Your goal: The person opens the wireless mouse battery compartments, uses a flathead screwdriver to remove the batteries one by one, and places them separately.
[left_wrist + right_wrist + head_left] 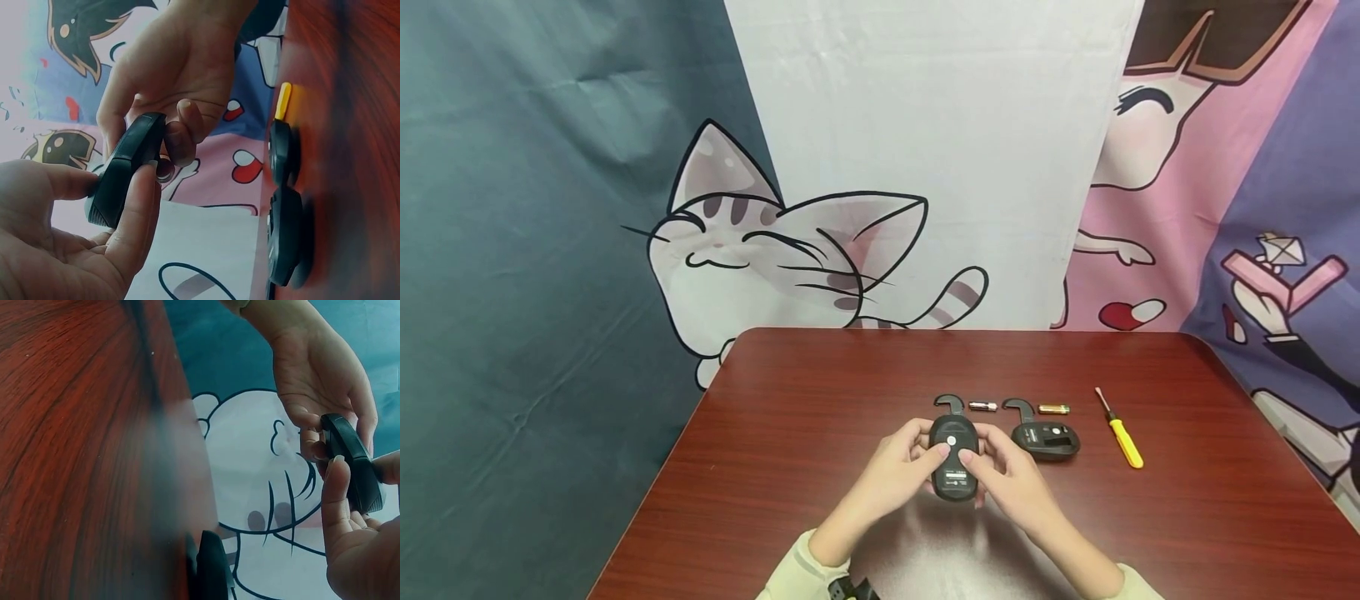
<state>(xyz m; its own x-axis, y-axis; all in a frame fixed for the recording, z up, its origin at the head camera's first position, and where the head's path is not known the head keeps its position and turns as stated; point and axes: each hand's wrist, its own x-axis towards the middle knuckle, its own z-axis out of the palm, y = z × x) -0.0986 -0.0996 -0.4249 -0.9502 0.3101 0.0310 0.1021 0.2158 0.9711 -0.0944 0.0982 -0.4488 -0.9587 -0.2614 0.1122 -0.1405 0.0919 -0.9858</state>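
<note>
Both hands hold a black computer mouse above the table, its underside with a label facing up in the head view. My left hand grips its left side, thumb on the underside. On the other side, my right hand grips it with the thumb also on the underside. The left wrist view shows the held mouse edge-on between both hands. A second mouse lies underside up on the table, an open slot in it. Another dark mouse-like body is on the table, mostly hidden in the head view.
Two dark hooked pieces lie behind the mice. Beside them are a silver battery and a gold battery. To the right lies a yellow-handled screwdriver on the reddish wooden table. Printed cloth hangs behind.
</note>
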